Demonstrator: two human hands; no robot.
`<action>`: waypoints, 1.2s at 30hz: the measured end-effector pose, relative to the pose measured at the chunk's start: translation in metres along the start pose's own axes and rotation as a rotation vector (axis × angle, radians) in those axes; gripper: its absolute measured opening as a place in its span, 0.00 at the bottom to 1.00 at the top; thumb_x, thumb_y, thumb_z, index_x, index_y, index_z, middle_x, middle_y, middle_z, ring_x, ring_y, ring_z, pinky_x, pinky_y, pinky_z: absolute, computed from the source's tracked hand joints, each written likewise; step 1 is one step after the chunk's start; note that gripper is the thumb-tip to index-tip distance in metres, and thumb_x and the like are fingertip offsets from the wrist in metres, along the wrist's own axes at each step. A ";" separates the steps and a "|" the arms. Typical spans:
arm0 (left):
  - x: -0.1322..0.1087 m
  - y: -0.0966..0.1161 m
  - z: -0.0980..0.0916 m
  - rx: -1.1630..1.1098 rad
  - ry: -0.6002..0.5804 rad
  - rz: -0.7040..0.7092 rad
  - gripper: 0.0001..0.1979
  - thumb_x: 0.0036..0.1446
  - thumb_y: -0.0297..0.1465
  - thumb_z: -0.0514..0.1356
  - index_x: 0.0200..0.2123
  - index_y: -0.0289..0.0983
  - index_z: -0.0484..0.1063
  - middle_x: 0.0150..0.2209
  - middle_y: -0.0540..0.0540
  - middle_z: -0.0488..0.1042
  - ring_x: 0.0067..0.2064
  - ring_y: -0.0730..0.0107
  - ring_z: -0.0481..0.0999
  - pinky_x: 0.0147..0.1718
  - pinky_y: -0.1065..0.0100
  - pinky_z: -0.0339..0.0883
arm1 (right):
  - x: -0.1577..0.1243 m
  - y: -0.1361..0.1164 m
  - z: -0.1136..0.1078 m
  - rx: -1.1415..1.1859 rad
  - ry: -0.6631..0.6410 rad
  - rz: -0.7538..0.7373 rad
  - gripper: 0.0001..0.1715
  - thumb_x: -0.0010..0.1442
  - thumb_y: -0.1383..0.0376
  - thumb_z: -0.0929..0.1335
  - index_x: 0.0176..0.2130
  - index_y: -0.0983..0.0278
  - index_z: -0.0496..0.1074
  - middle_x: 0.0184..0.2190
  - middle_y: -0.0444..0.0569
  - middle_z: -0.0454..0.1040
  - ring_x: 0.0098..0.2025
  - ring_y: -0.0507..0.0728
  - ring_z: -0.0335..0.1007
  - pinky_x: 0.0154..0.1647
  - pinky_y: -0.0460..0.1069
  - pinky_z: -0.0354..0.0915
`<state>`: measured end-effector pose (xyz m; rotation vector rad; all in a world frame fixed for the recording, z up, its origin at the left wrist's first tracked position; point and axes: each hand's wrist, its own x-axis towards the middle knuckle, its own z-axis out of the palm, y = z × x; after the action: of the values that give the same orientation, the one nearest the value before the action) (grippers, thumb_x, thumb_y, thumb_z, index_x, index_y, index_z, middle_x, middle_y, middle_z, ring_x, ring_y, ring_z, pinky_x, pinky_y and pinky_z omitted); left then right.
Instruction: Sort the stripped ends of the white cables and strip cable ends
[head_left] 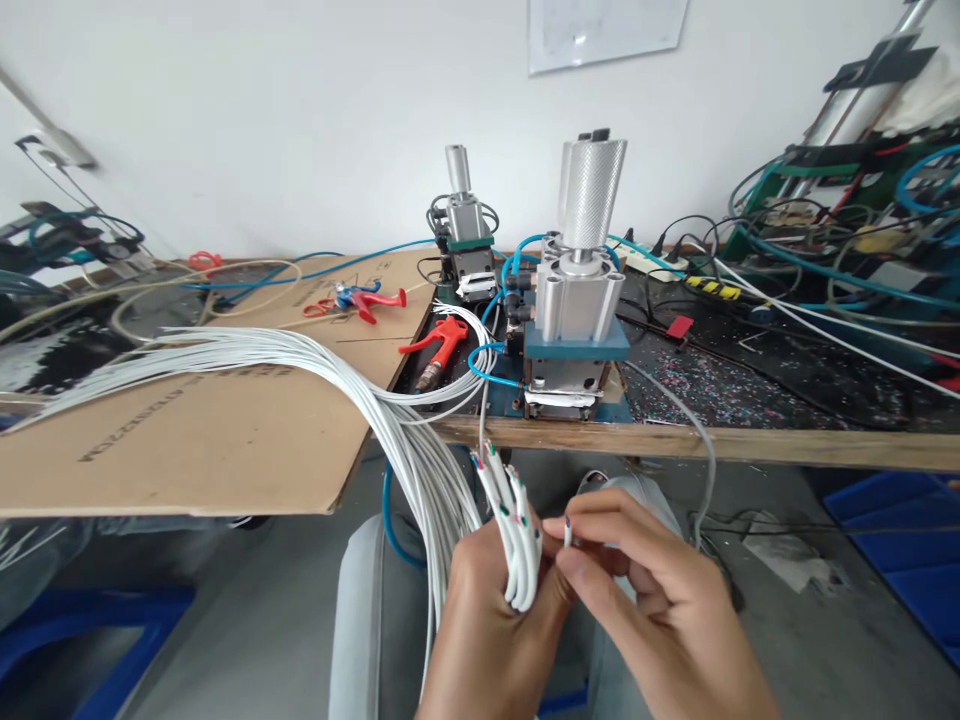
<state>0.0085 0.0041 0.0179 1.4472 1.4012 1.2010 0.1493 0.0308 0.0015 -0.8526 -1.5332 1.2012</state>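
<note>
My left hand [487, 610] is closed round several white cables [523, 560], whose stripped ends stick up above the fist and show red, green and dark inner wires. Beside it, my right hand [652, 590] pinches the short end of one white cable [568, 537] between thumb and fingers, with a bit of dark blue at its tip. The two hands touch or nearly touch there. A long bundle of white cables [397, 430] runs from the cardboard down past my left wrist. Some of my left fingers are hidden behind the cables and the right hand.
A silver pneumatic press [577, 290] stands at the table's wooden edge [750, 445], with a smaller press [466, 230] behind it. A red air gun [439, 350] lies beside them. Red-and-blue pliers [367, 297] rest on the cardboard [285, 440]. Blue hoses and tangled cords fill the right.
</note>
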 end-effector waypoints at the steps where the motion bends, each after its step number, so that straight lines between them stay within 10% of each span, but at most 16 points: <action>1: -0.001 0.001 0.000 0.004 0.003 -0.009 0.19 0.67 0.37 0.58 0.24 0.38 0.60 0.24 0.53 0.60 0.28 0.73 0.60 0.26 0.72 0.54 | 0.002 0.001 0.003 0.003 -0.002 -0.040 0.08 0.68 0.60 0.71 0.38 0.57 0.81 0.39 0.48 0.76 0.41 0.54 0.76 0.36 0.43 0.72; 11: -0.015 0.012 -0.029 -0.139 0.131 -0.005 0.04 0.64 0.36 0.65 0.35 0.44 0.79 0.31 0.51 0.69 0.26 0.78 0.67 0.22 0.77 0.57 | -0.010 0.003 0.008 0.224 0.060 0.237 0.17 0.65 0.51 0.72 0.34 0.60 0.81 0.25 0.47 0.76 0.21 0.49 0.69 0.21 0.42 0.66; 36: 0.002 0.019 -0.028 0.029 -0.022 0.074 0.04 0.50 0.23 0.61 0.26 0.36 0.74 0.25 0.51 0.70 0.21 0.79 0.65 0.18 0.79 0.57 | -0.008 -0.002 0.001 -0.124 -0.220 0.025 0.17 0.71 0.55 0.68 0.32 0.57 0.78 0.24 0.43 0.76 0.26 0.53 0.73 0.26 0.45 0.64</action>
<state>-0.0140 0.0017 0.0433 1.5393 1.3660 1.2121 0.1505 0.0227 0.0008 -0.8432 -1.7946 1.2617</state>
